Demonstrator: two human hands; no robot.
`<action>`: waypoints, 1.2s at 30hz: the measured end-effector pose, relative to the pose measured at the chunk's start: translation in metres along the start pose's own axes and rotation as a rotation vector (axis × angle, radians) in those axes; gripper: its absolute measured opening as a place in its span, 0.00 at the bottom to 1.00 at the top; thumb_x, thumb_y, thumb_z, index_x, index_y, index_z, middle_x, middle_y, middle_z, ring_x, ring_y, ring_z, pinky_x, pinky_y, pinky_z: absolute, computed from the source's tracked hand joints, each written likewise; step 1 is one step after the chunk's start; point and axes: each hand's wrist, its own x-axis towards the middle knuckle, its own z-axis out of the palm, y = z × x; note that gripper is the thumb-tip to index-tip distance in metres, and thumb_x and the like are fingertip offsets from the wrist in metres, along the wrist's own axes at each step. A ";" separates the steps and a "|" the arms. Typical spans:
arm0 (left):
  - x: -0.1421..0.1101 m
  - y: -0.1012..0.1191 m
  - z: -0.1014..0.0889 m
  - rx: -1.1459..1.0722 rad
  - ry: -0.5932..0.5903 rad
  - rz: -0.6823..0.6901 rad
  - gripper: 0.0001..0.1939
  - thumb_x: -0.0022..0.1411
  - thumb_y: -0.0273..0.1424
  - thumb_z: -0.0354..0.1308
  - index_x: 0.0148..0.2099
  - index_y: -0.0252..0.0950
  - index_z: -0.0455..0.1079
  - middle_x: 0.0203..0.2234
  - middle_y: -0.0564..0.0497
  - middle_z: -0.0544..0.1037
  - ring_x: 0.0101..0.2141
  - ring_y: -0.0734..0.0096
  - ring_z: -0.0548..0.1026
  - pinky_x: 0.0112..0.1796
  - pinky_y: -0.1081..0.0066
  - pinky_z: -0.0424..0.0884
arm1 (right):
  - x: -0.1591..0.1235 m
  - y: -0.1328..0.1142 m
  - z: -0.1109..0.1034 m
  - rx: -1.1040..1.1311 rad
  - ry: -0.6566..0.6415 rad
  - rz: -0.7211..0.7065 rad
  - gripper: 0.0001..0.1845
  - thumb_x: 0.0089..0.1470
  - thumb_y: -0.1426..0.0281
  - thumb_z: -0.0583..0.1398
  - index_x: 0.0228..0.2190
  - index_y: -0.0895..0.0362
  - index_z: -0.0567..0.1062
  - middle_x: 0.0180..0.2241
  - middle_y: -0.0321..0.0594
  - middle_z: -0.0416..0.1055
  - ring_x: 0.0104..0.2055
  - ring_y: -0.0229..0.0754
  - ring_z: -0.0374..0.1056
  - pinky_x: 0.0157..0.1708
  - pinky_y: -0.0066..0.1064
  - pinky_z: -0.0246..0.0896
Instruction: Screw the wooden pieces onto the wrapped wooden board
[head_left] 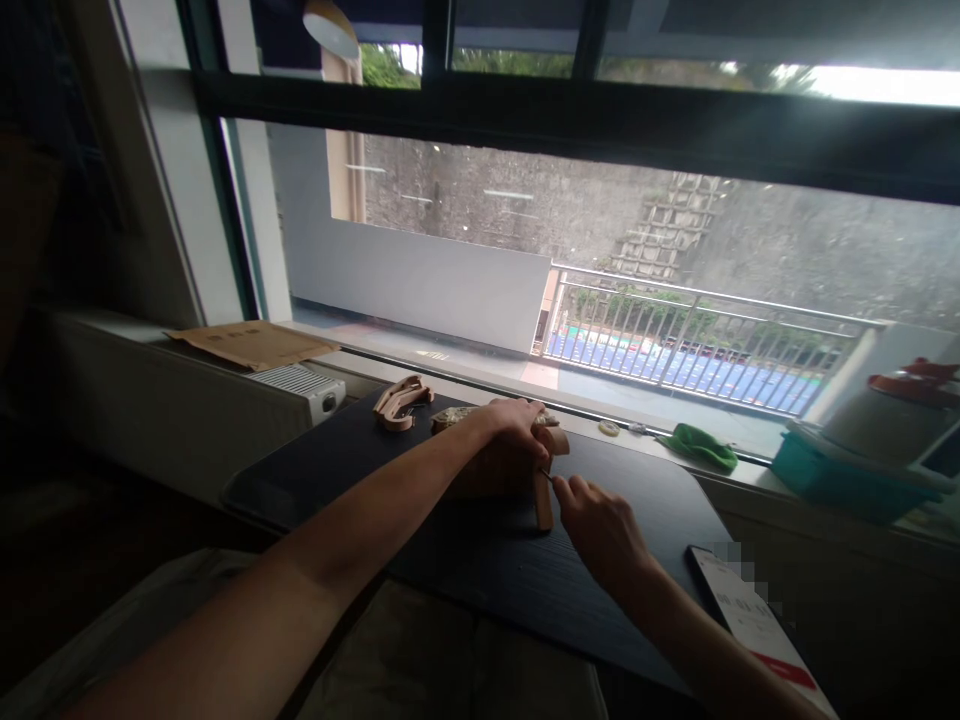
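Note:
My left hand (517, 420) reaches across a wooden assembly on the dark table, its fingers bent over the assembly's upper right end. A wooden bar (544, 505) and a rounded wooden piece (555, 440) stick out at that end. My right hand (600, 515) is closed around a thin dark metal tool (547, 476), whose tip meets the wooden bar; its exact kind is too small to make out. Patterned material (448, 418) shows on the assembly's left end, while my left forearm covers much of its body. Beyond it lie curved wooden pieces (403, 403).
The dark table (457, 575) stands against a window sill. A phone (750, 610) lies at its right edge. On the sill are a tape roll (608, 428), a green cloth item (699, 447) and a teal container (847, 478). A brown envelope (259, 345) rests at left.

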 end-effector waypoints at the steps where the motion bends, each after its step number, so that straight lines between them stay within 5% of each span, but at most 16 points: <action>1: 0.000 0.000 0.000 0.001 0.000 -0.001 0.39 0.42 0.53 0.63 0.54 0.40 0.62 0.52 0.45 0.71 0.50 0.54 0.70 0.46 0.65 0.68 | 0.000 0.000 0.001 -0.001 0.000 -0.013 0.19 0.55 0.83 0.49 0.42 0.57 0.73 0.37 0.45 0.75 0.37 0.46 0.71 0.30 0.32 0.53; 9: 0.002 0.000 0.000 -0.003 -0.003 -0.007 0.40 0.44 0.53 0.63 0.55 0.40 0.61 0.54 0.45 0.70 0.53 0.53 0.68 0.48 0.63 0.67 | 0.003 0.009 0.022 0.148 0.077 0.219 0.18 0.63 0.64 0.47 0.44 0.55 0.73 0.37 0.41 0.77 0.38 0.41 0.73 0.31 0.28 0.58; 13: 0.000 0.001 -0.001 -0.005 -0.008 -0.002 0.40 0.43 0.53 0.63 0.55 0.39 0.61 0.53 0.44 0.70 0.52 0.53 0.69 0.47 0.64 0.67 | 0.007 0.011 0.022 0.189 0.078 0.274 0.19 0.62 0.62 0.47 0.41 0.53 0.74 0.33 0.39 0.78 0.34 0.40 0.74 0.26 0.27 0.57; 18: -0.002 0.000 -0.002 -0.011 -0.015 0.018 0.40 0.43 0.53 0.63 0.55 0.40 0.61 0.52 0.45 0.71 0.50 0.55 0.70 0.46 0.67 0.68 | 0.002 0.008 0.005 0.122 0.069 0.124 0.18 0.55 0.66 0.56 0.48 0.54 0.70 0.31 0.39 0.76 0.31 0.45 0.72 0.24 0.29 0.51; 22: 0.000 0.000 -0.001 -0.012 -0.008 0.007 0.39 0.42 0.53 0.63 0.54 0.39 0.62 0.51 0.45 0.72 0.51 0.54 0.70 0.46 0.66 0.67 | -0.003 0.008 0.001 0.060 0.061 -0.044 0.18 0.54 0.82 0.52 0.41 0.55 0.74 0.34 0.42 0.75 0.34 0.43 0.70 0.28 0.30 0.50; 25: 0.001 -0.001 0.000 -0.015 -0.005 0.005 0.39 0.42 0.53 0.63 0.53 0.40 0.62 0.52 0.46 0.72 0.51 0.55 0.70 0.47 0.65 0.67 | -0.004 0.012 0.010 0.069 0.069 -0.066 0.16 0.55 0.81 0.52 0.40 0.55 0.74 0.35 0.42 0.75 0.36 0.42 0.70 0.31 0.30 0.52; 30: 0.001 -0.001 0.000 -0.020 -0.006 -0.006 0.39 0.43 0.52 0.63 0.55 0.41 0.60 0.53 0.45 0.71 0.52 0.54 0.69 0.48 0.63 0.67 | -0.005 0.015 0.034 0.170 0.131 0.138 0.15 0.63 0.65 0.49 0.43 0.56 0.72 0.36 0.41 0.77 0.35 0.41 0.73 0.31 0.29 0.58; 36: 0.001 0.000 0.000 -0.017 -0.008 -0.001 0.40 0.43 0.53 0.63 0.55 0.40 0.61 0.52 0.45 0.71 0.51 0.54 0.69 0.47 0.65 0.67 | -0.002 0.013 0.032 0.233 0.139 0.263 0.17 0.62 0.61 0.48 0.41 0.55 0.72 0.34 0.40 0.78 0.35 0.40 0.74 0.28 0.26 0.59</action>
